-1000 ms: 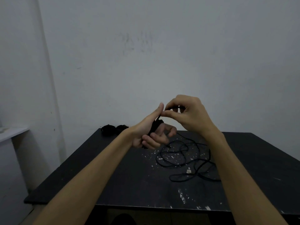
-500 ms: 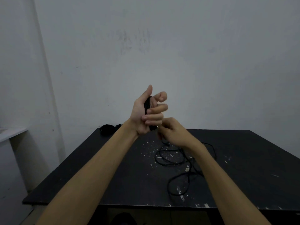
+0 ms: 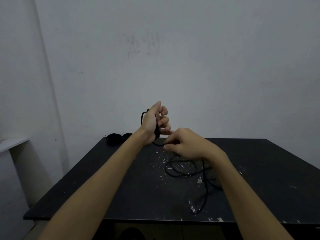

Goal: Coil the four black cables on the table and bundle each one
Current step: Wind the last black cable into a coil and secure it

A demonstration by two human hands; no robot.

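My left hand [image 3: 154,122] is raised above the table's far edge, fingers curled, with turns of a black cable [image 3: 157,129] wound around it. My right hand [image 3: 183,144] is just below and to the right, pinching the same cable where it leaves the coil. The loose rest of the cable [image 3: 181,170] lies in loops on the black table [image 3: 121,187] and trails toward the front edge. Two coiled black cable bundles [image 3: 113,136] sit at the table's far left corner.
The black tabletop is flecked with white paint chips near the middle. A grey wall stands right behind the table. A white ledge [image 3: 12,144] juts in at the left, apart from the table.
My right hand has moved a little up and right under the left hand. The loose cable on the table has shifted and its loops lie smaller.
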